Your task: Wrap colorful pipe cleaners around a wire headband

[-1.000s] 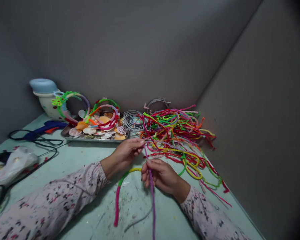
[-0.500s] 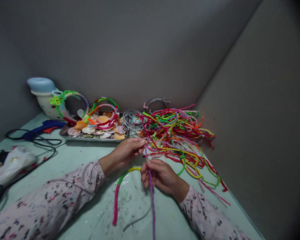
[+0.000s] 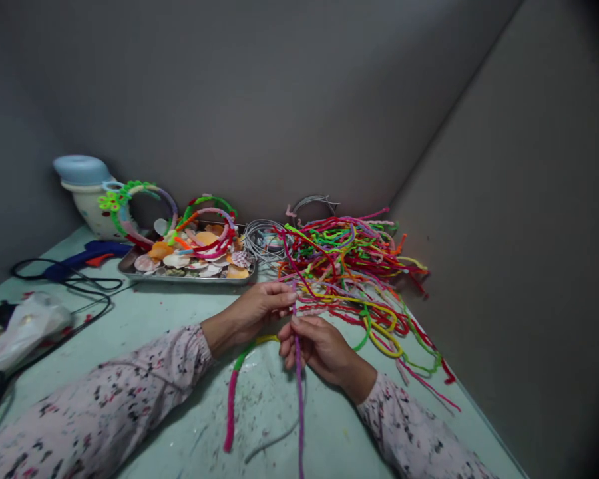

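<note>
A purple pipe cleaner runs upright between my hands and hangs down past the bottom of the view. My left hand pinches it near its upper end. Just below, my right hand grips it between thumb and fingers. Under my hands lies a curved wire, bare and grey at one end. Its other side is wrapped in pink, green and yellow pipe cleaner. The part of the wire behind my right hand is hidden.
A metal tray of seashells holds wrapped hoops. Beside it are coiled grey wire and a tangled pile of pipe cleaners. At left are a blue glue gun, a black cord and a lidded container.
My left hand has slid slightly down and right along the purple pipe cleaner, closer to my right hand. The hanging end has shifted a little left.
</note>
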Demonstrator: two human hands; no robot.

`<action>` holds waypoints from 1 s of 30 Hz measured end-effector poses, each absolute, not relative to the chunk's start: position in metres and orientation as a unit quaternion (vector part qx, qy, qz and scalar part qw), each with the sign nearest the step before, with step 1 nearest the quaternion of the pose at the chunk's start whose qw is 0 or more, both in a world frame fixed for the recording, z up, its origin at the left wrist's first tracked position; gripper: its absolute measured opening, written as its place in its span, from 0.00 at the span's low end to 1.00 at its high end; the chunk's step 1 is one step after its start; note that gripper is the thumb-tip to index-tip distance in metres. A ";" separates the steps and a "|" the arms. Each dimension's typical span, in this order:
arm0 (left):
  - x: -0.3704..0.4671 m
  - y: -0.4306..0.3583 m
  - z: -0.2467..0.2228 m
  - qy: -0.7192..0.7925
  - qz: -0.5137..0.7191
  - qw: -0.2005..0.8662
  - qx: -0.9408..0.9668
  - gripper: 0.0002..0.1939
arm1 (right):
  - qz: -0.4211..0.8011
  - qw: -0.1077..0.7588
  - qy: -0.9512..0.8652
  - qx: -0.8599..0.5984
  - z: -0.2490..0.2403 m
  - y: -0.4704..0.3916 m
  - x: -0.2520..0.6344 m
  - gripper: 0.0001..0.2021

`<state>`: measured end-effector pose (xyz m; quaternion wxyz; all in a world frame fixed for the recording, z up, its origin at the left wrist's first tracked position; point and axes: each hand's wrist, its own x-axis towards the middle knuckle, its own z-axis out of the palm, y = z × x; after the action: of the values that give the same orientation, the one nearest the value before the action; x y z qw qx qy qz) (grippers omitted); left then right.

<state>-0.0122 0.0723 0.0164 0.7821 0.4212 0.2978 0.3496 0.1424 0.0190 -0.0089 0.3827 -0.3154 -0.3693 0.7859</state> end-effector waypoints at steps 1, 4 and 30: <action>-0.012 0.073 0.016 0.298 0.355 0.780 0.422 0.08 | 0.786 0.382 -0.369 -0.316 -0.008 0.019 0.142 0.16; -0.011 0.074 0.014 0.293 0.375 0.771 0.424 0.08 | 0.786 0.385 -0.366 -0.317 -0.007 0.020 0.143 0.16; -0.014 0.080 0.004 0.313 0.413 0.748 0.416 0.09 | 0.755 0.427 -0.357 -0.347 -0.011 0.023 0.140 0.13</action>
<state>-0.0144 0.0799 0.0041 0.7477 0.4159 0.3126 0.4127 0.1400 0.0228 -0.0106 0.4274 -0.3468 -0.3571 0.7547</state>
